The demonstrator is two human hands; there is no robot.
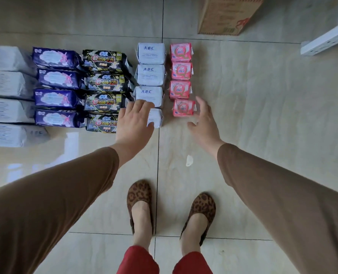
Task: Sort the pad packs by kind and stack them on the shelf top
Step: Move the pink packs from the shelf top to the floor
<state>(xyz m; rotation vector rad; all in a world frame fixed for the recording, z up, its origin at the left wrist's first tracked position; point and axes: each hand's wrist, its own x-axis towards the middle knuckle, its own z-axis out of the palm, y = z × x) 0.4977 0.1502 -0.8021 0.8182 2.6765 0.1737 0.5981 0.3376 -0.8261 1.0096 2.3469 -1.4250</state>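
Both arms in brown sleeves reach forward and down over a glossy beige tiled floor (263,115). The left hand (133,123) hangs palm down with fingers spread and straight, over the nearest small pale-blue "ABC" plastic pack (155,117), covering most of it; whether it touches the pack cannot be told. The right hand (203,119) is also spread and relaxed, holding nothing, its fingertips just beside the nearest small pink plastic pack (184,107). The packs lie on the floor in columns by kind: four pink ones at the right, then four pale-blue "ABC" ones, then four long black packs marked 420 (102,82), four long dark-purple packs (57,88) and, at the far left, large white-blue packs (5,95). A brown cardboard box (225,14) stands beyond the columns, and a white metal shelf edge (326,38) shows at the upper right. Two feet in leopard-print slippers (139,196) stand on the tiles below red trouser cuffs, with a small white scrap (189,160) lying nearby.
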